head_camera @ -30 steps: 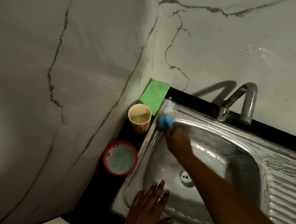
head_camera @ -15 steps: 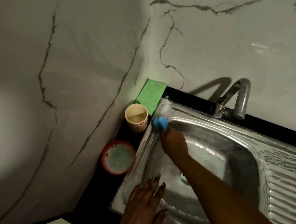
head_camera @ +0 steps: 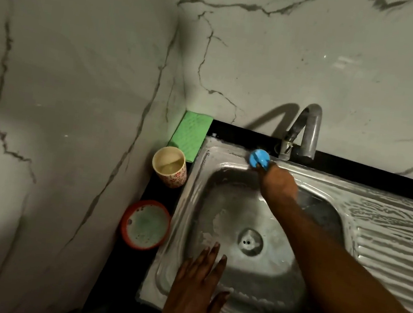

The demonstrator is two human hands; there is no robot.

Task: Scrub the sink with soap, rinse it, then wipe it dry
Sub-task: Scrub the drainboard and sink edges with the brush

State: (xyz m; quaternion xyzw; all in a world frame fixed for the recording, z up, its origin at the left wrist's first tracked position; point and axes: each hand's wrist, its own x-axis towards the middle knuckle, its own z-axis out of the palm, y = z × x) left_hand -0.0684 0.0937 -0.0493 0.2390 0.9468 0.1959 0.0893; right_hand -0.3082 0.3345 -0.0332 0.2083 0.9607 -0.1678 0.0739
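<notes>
step: soap scrub, back rim | right hand (head_camera: 279, 185) grips blue scrubber (head_camera: 259, 158) on sink (head_camera: 390, 207) rim; left hand (head_camera: 195, 290) flat, fingers spread | tip: short overlapping strokes; work beside tap (head_camera: 304, 132)

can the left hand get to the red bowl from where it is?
Probably yes. The left hand rests flat on the sink's near rim, holding nothing, and the red bowl sits just beyond that rim with nothing between them.
</notes>
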